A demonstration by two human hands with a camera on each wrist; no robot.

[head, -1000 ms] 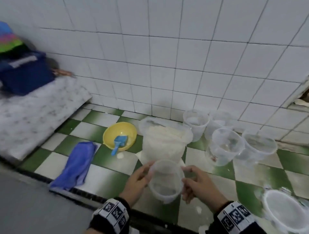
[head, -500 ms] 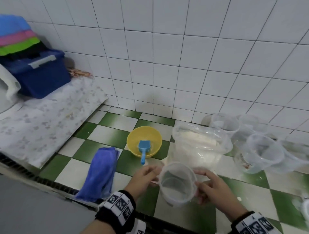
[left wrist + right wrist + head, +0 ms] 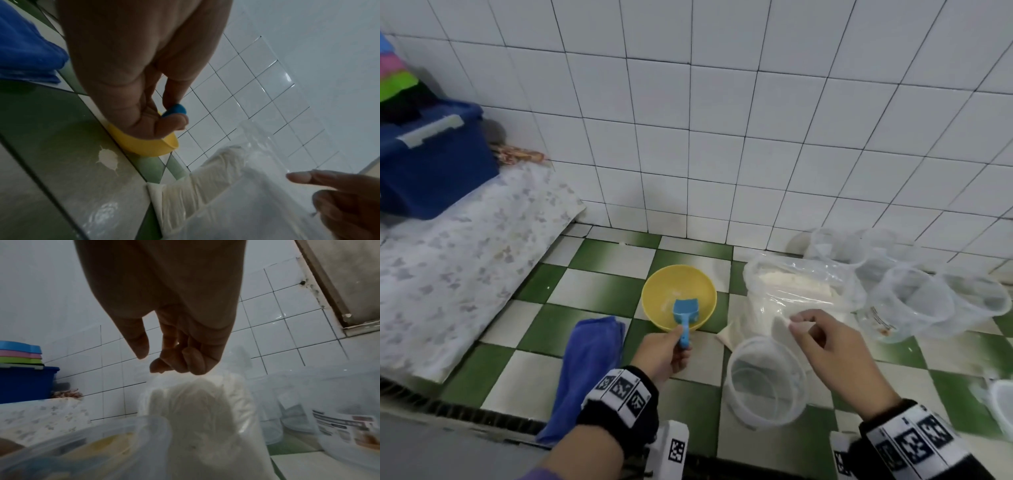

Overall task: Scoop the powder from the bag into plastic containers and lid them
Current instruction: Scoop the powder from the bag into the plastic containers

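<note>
Glossy glazed wall tiles (image 3: 722,120); green-and-white floor tiles (image 3: 599,281) smooth (dusted with powder). Clear plastic container (image 3: 765,380), crinkled clear plastic bag (image 3: 804,284), smooth yellow plastic bowl (image 3: 678,284), blue plastic scoop (image 3: 685,313), soft blue cloth (image 3: 585,366).

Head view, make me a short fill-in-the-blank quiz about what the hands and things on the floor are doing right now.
1. The left hand grips the handle of the blue ____.
2. The scoop's head rests in the ____ bowl.
3. The right hand pinches the rim of the powder ____.
4. The container between the hands holds ____ powder.

Missing words: scoop; yellow; bag; no
</note>
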